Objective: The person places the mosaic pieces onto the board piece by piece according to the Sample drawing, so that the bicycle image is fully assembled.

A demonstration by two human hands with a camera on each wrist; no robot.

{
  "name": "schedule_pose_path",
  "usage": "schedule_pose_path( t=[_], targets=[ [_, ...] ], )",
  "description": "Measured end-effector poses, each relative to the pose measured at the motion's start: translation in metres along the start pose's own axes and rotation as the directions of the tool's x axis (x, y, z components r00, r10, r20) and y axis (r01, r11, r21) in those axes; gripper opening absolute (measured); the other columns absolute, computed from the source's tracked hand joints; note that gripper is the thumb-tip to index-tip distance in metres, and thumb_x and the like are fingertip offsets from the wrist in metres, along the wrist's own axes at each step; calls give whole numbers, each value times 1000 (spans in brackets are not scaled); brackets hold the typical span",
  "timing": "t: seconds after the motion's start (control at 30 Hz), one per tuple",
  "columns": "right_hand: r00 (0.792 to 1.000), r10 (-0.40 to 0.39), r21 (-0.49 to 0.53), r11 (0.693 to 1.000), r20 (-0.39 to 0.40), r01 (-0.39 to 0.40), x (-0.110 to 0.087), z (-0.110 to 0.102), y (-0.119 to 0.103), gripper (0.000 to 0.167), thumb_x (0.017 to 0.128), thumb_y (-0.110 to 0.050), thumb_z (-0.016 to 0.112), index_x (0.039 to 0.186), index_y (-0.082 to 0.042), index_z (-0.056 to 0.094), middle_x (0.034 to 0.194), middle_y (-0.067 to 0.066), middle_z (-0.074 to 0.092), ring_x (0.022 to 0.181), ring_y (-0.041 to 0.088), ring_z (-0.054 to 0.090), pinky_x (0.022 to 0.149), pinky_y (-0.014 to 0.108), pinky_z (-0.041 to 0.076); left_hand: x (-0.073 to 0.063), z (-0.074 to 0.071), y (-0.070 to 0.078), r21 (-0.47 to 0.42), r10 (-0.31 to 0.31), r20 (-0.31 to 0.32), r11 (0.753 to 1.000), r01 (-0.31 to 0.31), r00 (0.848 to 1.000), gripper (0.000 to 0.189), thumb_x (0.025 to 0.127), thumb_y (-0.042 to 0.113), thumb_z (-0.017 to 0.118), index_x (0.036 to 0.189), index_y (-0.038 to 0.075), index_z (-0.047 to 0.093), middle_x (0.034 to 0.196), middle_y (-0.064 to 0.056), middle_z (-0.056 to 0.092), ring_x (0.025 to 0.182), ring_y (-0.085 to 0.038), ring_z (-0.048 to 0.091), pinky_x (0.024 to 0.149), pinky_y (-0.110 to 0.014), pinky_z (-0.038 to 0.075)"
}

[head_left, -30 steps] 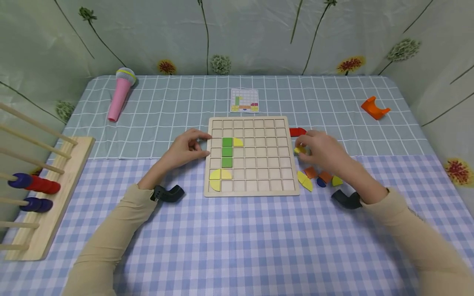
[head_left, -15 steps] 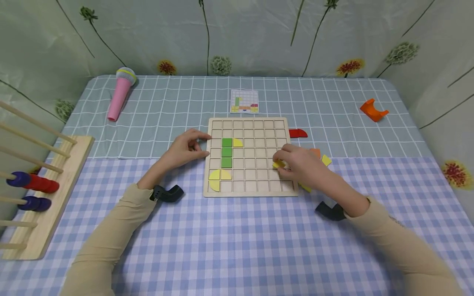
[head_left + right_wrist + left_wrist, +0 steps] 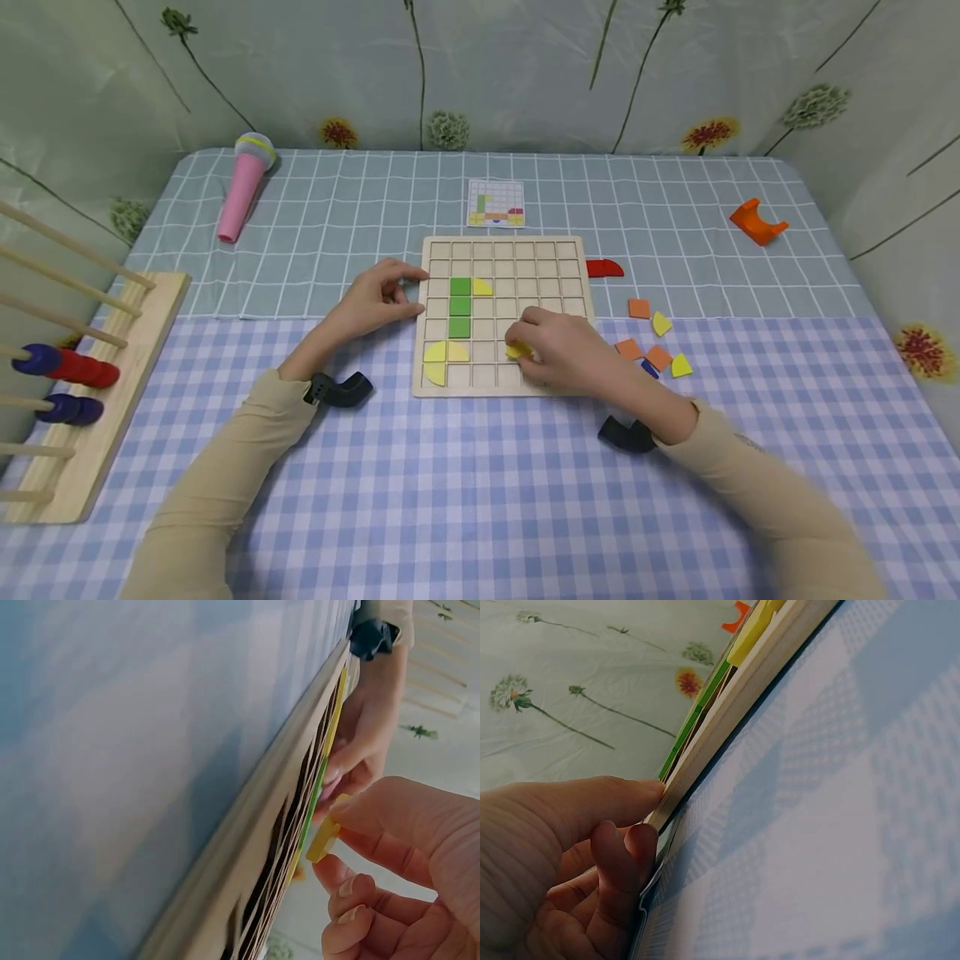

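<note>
The thumb and forefinger of my left hand [image 3: 372,298] touch the left edge of a wooden grid board [image 3: 525,258]; its other fingers are loosely bent. Between thumb and fingers, my right hand [image 3: 562,346] pinches a yellow tile [image 3: 325,838] above the board's lower middle. The fingers partly cover the tile, so its full outline is hidden. On the board, green square tiles [image 3: 460,307] form a column, with a yellow quarter-circle tile [image 3: 482,287] beside the top one. Yellow tiles [image 3: 435,352] fill cells at the lower left.
Orange squares [image 3: 639,308], yellow quarter-circles [image 3: 681,365] and a blue piece [image 3: 650,368] lie right of the board. Red pieces [image 3: 603,268] touch its right edge. A pattern card [image 3: 496,204] lies behind it. Farther out are a pink microphone [image 3: 243,187], a bead frame [image 3: 142,333] and an orange piece [image 3: 756,222].
My right hand has carried the yellow tile leftward from the loose pieces to over the board's lower middle. More loose pieces are uncovered. My left hand has stayed at the board's edge.
</note>
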State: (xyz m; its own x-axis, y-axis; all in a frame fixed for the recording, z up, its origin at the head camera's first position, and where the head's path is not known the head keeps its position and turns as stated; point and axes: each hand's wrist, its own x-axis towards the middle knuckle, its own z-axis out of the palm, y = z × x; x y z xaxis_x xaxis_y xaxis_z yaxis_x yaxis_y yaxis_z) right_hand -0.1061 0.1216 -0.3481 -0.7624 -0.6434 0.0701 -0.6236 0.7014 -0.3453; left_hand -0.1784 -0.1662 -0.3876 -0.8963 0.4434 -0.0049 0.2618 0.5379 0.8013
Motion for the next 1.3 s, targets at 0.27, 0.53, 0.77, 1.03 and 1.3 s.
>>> schedule_pose_path(
  t=[0.27,0.53,0.77,1.03,1.3],
  targets=[
    [992,-127,-17,992,23,128,13,7,-17,15,78,-8,64,91,-14,68,82,0,59,64,9,48,55,19,41,2,-2,0,-5,-8,5,1000,8,1000,46,81,8,72,124,1,57,111,-16,53,64,2,51,61,-12,43],
    [962,-258,-50,963,94,263,25,11,-30,10,82,-12,66,91,-15,67,84,0,59,64,9,50,55,18,41,2,-2,-2,-8,-2,3,1000,2,1000,46,81,8,72,123,2,58,111,-16,54,63,2,51,61,-11,43],
    [946,-291,-74,950,140,304,33,15,-35,10,83,-11,65,91,-15,67,80,-1,56,63,8,46,53,18,38,1,-1,0,-4,-6,8,1000,6,1000,46,81,9,72,124,2,57,111,-16,53,64,2,51,61,-12,44],
    [930,-335,-61,936,154,347,35,16,-37,11,86,-12,65,94,-16,70,87,-1,62,72,8,54,62,21,48,0,-1,1,-2,-4,8,1000,4,1000,46,81,8,72,124,1,57,111,-16,54,65,2,51,61,-12,44],
    [914,-386,-49,918,123,394,38,16,-34,10,86,-10,65,90,-16,72,91,-2,65,79,8,59,69,22,52,0,-1,1,-16,-5,11,1000,5,1000,47,80,7,72,124,0,57,111,-16,53,66,4,52,61,-11,44]
  ],
)
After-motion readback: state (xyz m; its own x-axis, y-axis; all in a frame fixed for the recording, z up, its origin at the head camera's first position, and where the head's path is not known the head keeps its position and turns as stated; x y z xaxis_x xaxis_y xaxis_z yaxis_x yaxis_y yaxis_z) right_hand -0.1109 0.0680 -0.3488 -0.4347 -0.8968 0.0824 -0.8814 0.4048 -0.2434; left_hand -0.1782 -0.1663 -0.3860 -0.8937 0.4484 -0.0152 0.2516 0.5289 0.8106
